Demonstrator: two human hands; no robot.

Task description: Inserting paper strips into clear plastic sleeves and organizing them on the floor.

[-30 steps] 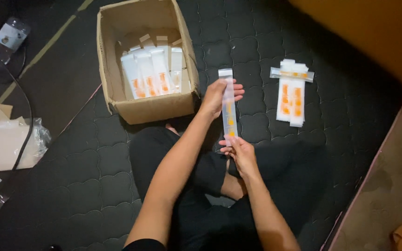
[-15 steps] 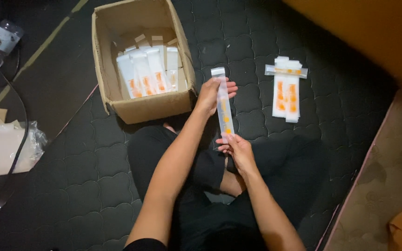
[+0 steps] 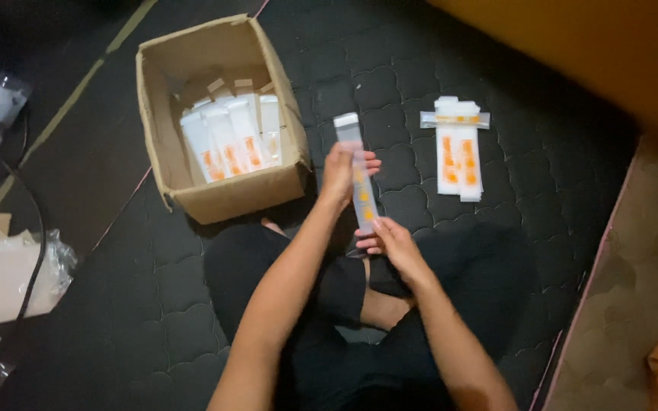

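A long clear packet [image 3: 361, 179] with orange print runs lengthwise away from the person, slightly tilted. The left hand [image 3: 342, 173] grips its upper half; the right hand [image 3: 391, 240] pinches its near end. White-and-orange packets stand in a cardboard box [image 3: 222, 199] to the left; a stack [image 3: 458, 152] lies on the floor to the right.

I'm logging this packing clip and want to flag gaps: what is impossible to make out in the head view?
- Clear packet: its orange contents are blurred, and the left hand covers its upper part.
- Right hand: its fingertips are hidden behind the packet's lower end.
- Cardboard box: its near wall hides the lower ends of the packets inside.
- Stack on the floor: the count is too blurred to tell.
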